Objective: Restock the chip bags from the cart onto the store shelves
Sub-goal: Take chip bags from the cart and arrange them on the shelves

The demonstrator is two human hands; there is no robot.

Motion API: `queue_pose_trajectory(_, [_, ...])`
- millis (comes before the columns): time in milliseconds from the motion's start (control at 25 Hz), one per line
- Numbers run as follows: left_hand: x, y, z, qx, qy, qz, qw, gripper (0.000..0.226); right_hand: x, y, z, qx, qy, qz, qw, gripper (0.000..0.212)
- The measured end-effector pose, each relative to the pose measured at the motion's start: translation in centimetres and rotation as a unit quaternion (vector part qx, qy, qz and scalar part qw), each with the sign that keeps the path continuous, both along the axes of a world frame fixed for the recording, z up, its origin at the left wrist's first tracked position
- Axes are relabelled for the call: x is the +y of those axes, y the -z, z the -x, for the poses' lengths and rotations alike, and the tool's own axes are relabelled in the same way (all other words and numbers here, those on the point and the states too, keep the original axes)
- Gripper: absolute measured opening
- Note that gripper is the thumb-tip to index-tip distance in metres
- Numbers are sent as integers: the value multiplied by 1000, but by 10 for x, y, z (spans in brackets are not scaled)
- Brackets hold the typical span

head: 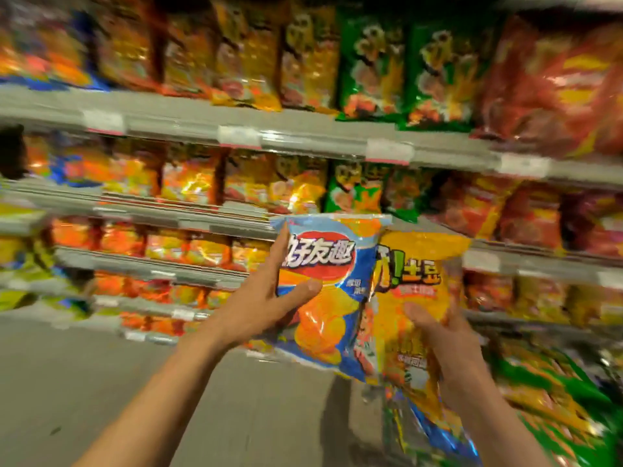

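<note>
The left hand (269,308) grips the blue chip bag (330,291): the thumb lies over the front and the fingers (282,246) go up along its left edge. The right hand (448,345) grips the yellow chip bag (421,281) near its lower part, with the thumb on the front. Both bags are held up in front of the shelves (236,133), touching each other and not yet on any shelf. The cart (553,392) with more bags is at the lower right, blurred. To do this step well, I think each bag should go to the row of the same kind, standing upright with its front outward. The grip should be light, because chips break easily. Matching rows are hard to see here.
</note>
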State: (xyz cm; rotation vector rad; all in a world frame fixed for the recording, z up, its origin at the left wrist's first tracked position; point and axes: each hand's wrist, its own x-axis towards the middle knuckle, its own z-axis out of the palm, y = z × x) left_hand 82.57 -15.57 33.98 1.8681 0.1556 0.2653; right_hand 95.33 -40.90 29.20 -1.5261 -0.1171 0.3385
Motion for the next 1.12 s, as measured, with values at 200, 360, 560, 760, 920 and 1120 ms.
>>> queue_pose_trajectory(200, [-7, 35, 64, 28, -135, 79, 987, 98, 20, 43, 46, 91, -98, -39, 990, 41])
queue_pose_trajectory(360, [-5, 55, 94, 42, -167, 146, 974, 103, 31, 50, 67, 109, -108, -17, 988, 71])
queue_pose_trajectory(560, [37, 56, 101, 14, -203, 203, 958, 102, 77, 33, 68, 84, -126, -12, 988, 45])
queue_pose_trajectory(760, [125, 52, 123, -19, -209, 184, 960, 101, 160, 36, 86, 59, -115, -2, 992, 35])
queue_pose_trajectory(920, [207, 49, 142, -25, -216, 136, 967, 105, 235, 45, 108, 66, -96, -1, 993, 36])
queue_pose_trajectory(1120, [272, 50, 150, -32, -238, 98, 966, 113, 297, 42, 99, 77, -83, -3, 994, 32])
